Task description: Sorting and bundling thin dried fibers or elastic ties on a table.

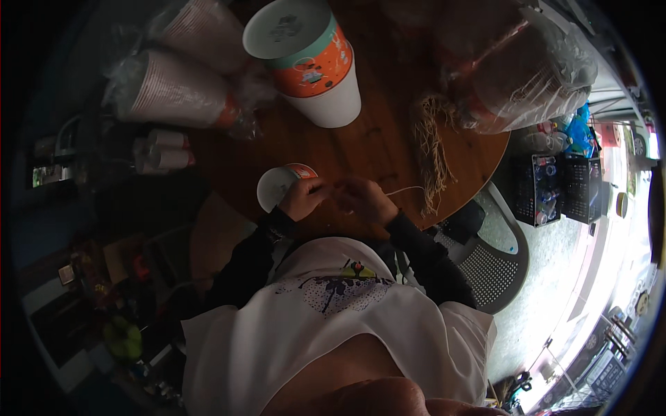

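My left hand (pixel 303 198) is at the near edge of the round wooden table, its fingers drawn together in a pinch. It overlaps the side of a small paper cup (pixel 272 186), white with an orange band; whether it grips the cup is unclear. My right hand (pixel 365 201) is just beside it, fingers curled and nearly meeting the left fingertips. A thin pale string (pixel 408 189) runs from the right hand toward a bundle of tan strings (pixel 434 149) lying on the table. Anything between the fingertips is too dark to make out.
A tall stack of paper buckets (pixel 322 104), white, orange and mint, stands on the wooden table (pixel 378 156). Plastic-wrapped cup stacks lie at the left (pixel 173 90) and right (pixel 527 80). A grey perforated chair (pixel 496 274) and black crates (pixel 538 191) stand to the right.
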Available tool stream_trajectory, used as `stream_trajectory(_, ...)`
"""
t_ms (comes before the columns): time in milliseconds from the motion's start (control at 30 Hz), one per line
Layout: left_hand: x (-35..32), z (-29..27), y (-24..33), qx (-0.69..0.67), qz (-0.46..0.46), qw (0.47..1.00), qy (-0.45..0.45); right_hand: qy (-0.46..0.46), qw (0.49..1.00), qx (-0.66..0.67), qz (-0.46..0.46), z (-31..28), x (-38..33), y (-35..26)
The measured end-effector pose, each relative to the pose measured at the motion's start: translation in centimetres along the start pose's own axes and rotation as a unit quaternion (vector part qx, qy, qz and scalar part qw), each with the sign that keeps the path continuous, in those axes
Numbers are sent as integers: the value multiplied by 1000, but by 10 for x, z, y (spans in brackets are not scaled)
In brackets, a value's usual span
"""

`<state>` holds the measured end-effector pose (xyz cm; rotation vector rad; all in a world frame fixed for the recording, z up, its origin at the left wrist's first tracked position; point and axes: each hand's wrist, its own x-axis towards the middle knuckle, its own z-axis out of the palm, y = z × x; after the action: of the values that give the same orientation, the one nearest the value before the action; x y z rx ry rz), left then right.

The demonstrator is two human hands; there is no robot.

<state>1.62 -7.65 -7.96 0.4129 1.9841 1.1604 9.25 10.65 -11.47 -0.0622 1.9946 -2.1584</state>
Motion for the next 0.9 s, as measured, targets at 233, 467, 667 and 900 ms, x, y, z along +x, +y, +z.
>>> stream_trajectory(233, -38, -28, -16, -80, 42, 995, 32, -56, 987, -71, 130, 37, 17, -49)
stream_trajectory(467, -29, -56, -28, -150, 104, 980, 72, 97, 991, -40, 84, 18, 21, -54)
stream_trajectory(667, 34, -126, -173, 145, 43, 922, 357, 298, 953, 4, -48, -25, 39, -117)
stream_trajectory(900, 12, -69, -234, -128, -145, 974, 122, 345, 914, -130, -171, -62, 94, -156)
